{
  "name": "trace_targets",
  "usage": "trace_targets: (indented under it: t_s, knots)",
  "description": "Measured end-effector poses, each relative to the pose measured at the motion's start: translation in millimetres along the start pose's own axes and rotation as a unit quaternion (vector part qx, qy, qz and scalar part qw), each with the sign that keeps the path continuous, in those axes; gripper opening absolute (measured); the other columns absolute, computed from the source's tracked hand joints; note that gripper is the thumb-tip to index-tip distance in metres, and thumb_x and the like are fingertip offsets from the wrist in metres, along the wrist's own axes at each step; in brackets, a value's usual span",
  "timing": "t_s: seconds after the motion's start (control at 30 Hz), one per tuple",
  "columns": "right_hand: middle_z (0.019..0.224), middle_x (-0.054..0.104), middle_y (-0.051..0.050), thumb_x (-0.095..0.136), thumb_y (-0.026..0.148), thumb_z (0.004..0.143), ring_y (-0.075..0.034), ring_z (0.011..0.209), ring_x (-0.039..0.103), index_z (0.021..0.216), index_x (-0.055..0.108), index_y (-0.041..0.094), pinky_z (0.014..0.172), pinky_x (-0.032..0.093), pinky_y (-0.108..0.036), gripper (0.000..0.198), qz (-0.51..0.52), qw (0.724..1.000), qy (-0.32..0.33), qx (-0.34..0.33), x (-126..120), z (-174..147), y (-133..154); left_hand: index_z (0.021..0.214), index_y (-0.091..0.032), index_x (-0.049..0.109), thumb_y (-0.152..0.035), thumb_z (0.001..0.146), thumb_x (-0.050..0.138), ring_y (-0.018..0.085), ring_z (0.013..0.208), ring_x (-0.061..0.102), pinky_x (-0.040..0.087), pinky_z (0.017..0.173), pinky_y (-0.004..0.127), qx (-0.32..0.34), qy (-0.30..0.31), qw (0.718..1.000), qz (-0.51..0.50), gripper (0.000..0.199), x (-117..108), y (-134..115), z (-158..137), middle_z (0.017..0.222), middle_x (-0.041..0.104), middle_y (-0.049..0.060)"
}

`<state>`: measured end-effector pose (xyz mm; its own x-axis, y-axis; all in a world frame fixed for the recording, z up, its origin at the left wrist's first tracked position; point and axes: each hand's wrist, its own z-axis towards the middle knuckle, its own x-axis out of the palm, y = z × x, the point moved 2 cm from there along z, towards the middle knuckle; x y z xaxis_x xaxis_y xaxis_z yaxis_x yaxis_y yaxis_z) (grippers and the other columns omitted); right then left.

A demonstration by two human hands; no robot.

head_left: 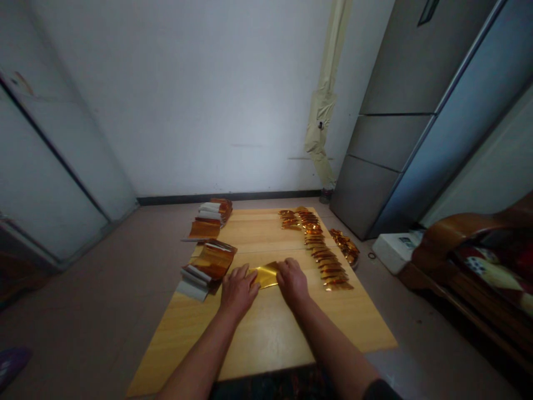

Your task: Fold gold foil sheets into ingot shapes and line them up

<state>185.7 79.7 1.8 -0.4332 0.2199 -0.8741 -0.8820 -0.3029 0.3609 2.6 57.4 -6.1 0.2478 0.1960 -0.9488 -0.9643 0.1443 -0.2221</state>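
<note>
A shiny gold foil sheet lies on the wooden tabletop between my hands. My left hand grips its left end, thumb on the foil and fingers bent. At the right end, my right hand has its fingers curled on the sheet's edge; the fingertips are partly hidden. Left of my left hand lies a stack of gold foil sheets with pale paper backs. Beyond my right hand runs a long row of folded gold foil pieces, overlapping one another.
A second foil stack lies at the table's far left corner. Off the right edge is a container heaped with folded foil. A grey fridge, a white box and a wooden sofa stand to the right. Behind is a white wall.
</note>
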Motion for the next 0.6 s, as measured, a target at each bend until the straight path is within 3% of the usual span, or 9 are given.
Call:
trace_targets:
  t_s: [0.17,0.37,0.6]
  knots:
    - [0.101,0.062,-0.006,0.053,0.009,0.081,-0.018,0.098,0.052,0.092,0.067,0.021,0.083,0.04,-0.025,0.022,0.07,0.996,-0.019,-0.05,0,-9,25,0.12,-0.032,0.065,-0.038,0.087,0.056,0.026,0.123,0.048,0.035,0.097,0.043,-0.004,0.013,1.0,0.006,0.036,-4,-2,0,0.138,0.055,0.006]
    - [0.086,0.064,-0.004,0.06,0.024,0.081,-0.016,0.082,0.055,0.077,0.067,0.02,0.067,0.035,-0.024,0.009,0.057,0.993,0.078,0.071,8,-9,38,0.122,-0.033,0.064,-0.039,0.088,0.054,0.026,0.126,0.045,0.033,0.101,0.043,-0.013,0.032,0.999,-0.003,0.036,-3,1,1,0.141,0.053,0.005]
    - [0.085,0.064,-0.004,0.064,0.023,0.073,-0.016,0.079,0.055,0.075,0.065,0.02,0.064,0.032,-0.024,0.004,0.064,0.986,0.092,0.126,8,-4,40,0.129,-0.036,0.058,-0.041,0.088,0.051,0.025,0.133,0.04,0.03,0.106,0.045,-0.008,0.067,0.998,-0.018,0.042,-4,7,0,0.147,0.047,0.003]
